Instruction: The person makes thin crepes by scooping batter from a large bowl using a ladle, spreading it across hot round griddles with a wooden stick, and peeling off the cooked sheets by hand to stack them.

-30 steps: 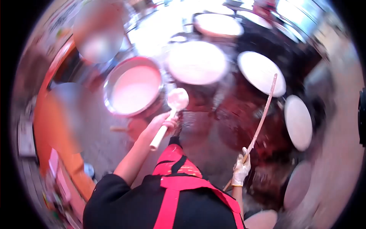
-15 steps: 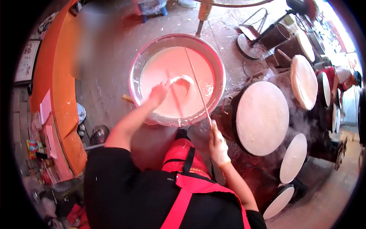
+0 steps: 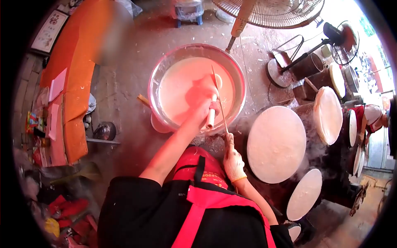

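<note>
A large metal basin [image 3: 155, 78] of pale, pink-lit batter stands in front of me. My bare left hand [image 3: 213, 105] is closed around the pale handle of a ladle [image 3: 211, 119] over the basin's near right part; the ladle's head is partly hidden. My right hand [image 3: 232, 159], in a white glove, grips a long thin stick [image 3: 221, 103] that slants up across the basin's right side. Right of that hand lies a large round white-covered griddle [image 3: 276, 144]. Another round white disc [image 3: 304, 194] is nearer me, and a third [image 3: 328, 115] is farther off.
A large fan [image 3: 269, 12] stands beyond the basin and a second fan [image 3: 345, 41] at the back right. An orange-covered table [image 3: 76, 91] runs along the left. A person [image 3: 372, 118] is at the far right. Steam rises around the griddles.
The view has turned from the row of griddles to the basin. My left hand and the ladle moved over the batter, then to the basin's right side. The stick now crosses the basin's right part.
</note>
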The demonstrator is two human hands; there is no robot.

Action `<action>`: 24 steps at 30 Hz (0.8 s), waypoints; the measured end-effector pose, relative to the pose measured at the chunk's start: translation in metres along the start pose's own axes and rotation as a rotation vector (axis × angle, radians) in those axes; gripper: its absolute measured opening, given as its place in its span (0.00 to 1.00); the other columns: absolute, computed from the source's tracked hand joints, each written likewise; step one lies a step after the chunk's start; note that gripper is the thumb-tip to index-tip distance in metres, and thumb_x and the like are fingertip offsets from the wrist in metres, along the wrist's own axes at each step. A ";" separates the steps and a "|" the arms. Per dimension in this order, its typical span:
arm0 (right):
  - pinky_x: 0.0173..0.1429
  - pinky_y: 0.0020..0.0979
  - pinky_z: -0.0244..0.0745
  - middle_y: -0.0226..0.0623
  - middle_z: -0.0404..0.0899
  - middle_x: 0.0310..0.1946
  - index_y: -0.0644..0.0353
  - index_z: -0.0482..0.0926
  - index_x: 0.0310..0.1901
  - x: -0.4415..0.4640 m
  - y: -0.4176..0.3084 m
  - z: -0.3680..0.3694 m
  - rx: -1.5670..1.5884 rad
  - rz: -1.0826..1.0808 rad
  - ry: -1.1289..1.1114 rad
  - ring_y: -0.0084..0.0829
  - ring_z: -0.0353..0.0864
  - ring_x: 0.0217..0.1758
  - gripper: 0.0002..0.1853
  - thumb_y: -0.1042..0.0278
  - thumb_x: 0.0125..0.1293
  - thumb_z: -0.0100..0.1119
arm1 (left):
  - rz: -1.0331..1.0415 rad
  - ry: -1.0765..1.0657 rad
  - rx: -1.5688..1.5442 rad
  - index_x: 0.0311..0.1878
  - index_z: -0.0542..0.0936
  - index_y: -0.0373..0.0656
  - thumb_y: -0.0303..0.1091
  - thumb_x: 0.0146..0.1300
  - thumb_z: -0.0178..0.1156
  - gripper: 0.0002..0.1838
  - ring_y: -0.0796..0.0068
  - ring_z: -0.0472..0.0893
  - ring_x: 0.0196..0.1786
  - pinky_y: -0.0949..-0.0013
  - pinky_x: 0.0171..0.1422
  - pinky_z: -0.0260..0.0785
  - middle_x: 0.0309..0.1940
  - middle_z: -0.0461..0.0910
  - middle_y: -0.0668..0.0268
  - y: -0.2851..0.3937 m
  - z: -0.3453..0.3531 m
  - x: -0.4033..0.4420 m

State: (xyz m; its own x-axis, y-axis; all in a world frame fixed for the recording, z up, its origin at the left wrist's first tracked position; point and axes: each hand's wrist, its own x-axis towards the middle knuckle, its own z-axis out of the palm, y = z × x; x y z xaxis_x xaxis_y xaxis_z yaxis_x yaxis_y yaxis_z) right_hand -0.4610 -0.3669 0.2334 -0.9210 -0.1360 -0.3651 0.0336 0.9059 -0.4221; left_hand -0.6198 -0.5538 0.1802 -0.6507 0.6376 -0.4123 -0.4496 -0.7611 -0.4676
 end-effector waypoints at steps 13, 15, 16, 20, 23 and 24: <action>0.39 0.50 0.74 0.55 0.79 0.40 0.51 0.50 0.72 -0.079 0.018 -0.095 0.042 -0.360 0.297 0.54 0.80 0.36 0.35 0.74 0.63 0.47 | 0.571 0.060 0.947 0.52 0.66 0.40 0.45 0.72 0.46 0.17 0.91 0.57 0.16 0.86 0.14 0.50 0.19 0.57 0.76 -0.136 0.209 -0.181; 0.39 0.46 0.74 0.53 0.79 0.42 0.51 0.56 0.71 -0.091 0.002 -0.126 0.027 -0.364 0.372 0.50 0.81 0.38 0.32 0.74 0.64 0.47 | 0.673 0.065 1.229 0.48 0.65 0.41 0.48 0.70 0.50 0.19 0.91 0.57 0.16 0.86 0.13 0.50 0.20 0.58 0.75 -0.137 0.239 -0.203; 0.42 0.43 0.75 0.51 0.78 0.46 0.54 0.57 0.70 -0.095 -0.003 -0.135 0.062 -0.361 0.397 0.48 0.81 0.41 0.31 0.75 0.64 0.48 | 0.686 0.030 1.359 0.43 0.65 0.42 0.50 0.68 0.53 0.19 0.90 0.58 0.16 0.85 0.14 0.50 0.21 0.59 0.74 -0.129 0.252 -0.214; 0.45 0.38 0.77 0.47 0.75 0.55 0.62 0.59 0.68 -0.075 -0.018 -0.117 0.022 -0.489 0.722 0.43 0.81 0.47 0.29 0.80 0.63 0.45 | 0.629 0.218 1.659 0.41 0.65 0.38 0.50 0.69 0.50 0.20 0.90 0.58 0.15 0.84 0.14 0.50 0.19 0.60 0.74 -0.095 0.267 -0.222; 0.41 0.41 0.77 0.47 0.77 0.48 0.56 0.58 0.69 -0.060 -0.051 -0.085 -0.085 -0.292 0.642 0.45 0.81 0.40 0.30 0.78 0.64 0.45 | 0.325 0.424 1.487 0.39 0.65 0.38 0.47 0.71 0.48 0.19 0.90 0.58 0.15 0.85 0.14 0.51 0.19 0.61 0.75 -0.055 0.247 -0.197; 0.39 0.42 0.77 0.48 0.78 0.44 0.53 0.57 0.69 -0.065 -0.065 -0.082 -0.121 -0.167 0.509 0.46 0.81 0.37 0.30 0.76 0.65 0.46 | 0.200 0.500 1.371 0.38 0.65 0.38 0.46 0.71 0.48 0.18 0.90 0.59 0.15 0.85 0.14 0.52 0.18 0.61 0.75 -0.046 0.240 -0.186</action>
State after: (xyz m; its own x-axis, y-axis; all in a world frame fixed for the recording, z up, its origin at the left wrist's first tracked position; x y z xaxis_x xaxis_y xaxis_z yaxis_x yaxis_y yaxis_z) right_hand -0.4355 -0.3838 0.3523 -0.9824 -0.0983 0.1591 -0.1468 0.9324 -0.3302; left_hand -0.6249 -0.6661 0.4656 -0.6241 0.2674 -0.7341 -0.7806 -0.1732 0.6005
